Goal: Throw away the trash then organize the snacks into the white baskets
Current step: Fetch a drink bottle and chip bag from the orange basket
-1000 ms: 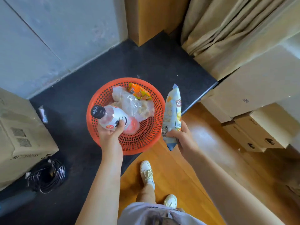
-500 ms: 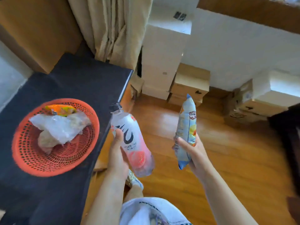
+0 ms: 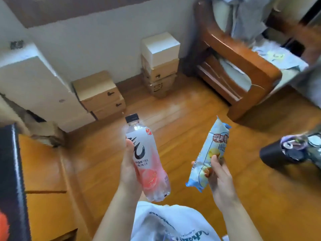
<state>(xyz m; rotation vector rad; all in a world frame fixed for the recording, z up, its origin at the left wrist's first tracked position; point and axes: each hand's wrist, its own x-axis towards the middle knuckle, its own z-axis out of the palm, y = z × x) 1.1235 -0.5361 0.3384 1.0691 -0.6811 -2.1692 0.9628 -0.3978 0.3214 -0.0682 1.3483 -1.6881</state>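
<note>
My left hand (image 3: 129,169) grips a clear plastic bottle (image 3: 147,159) with a black cap and a white and pink label, held upright over the wooden floor. My right hand (image 3: 219,178) holds a light blue snack packet (image 3: 211,153) by its lower half, tilted a little to the right. A sliver of the orange basket (image 3: 3,226) shows at the bottom left edge, on the black surface (image 3: 10,171). No white baskets are in view.
Cardboard boxes (image 3: 100,94) are stacked along the far wall, with a taller stack (image 3: 159,65) beside a wooden chair (image 3: 238,66). A black bin (image 3: 284,153) with cans in it stands at the right edge. Open wooden floor lies ahead.
The view has swung right, away from the orange basket and towards the room. Both hands still carry the bottle and the packet, now held higher and further from the basket.
</note>
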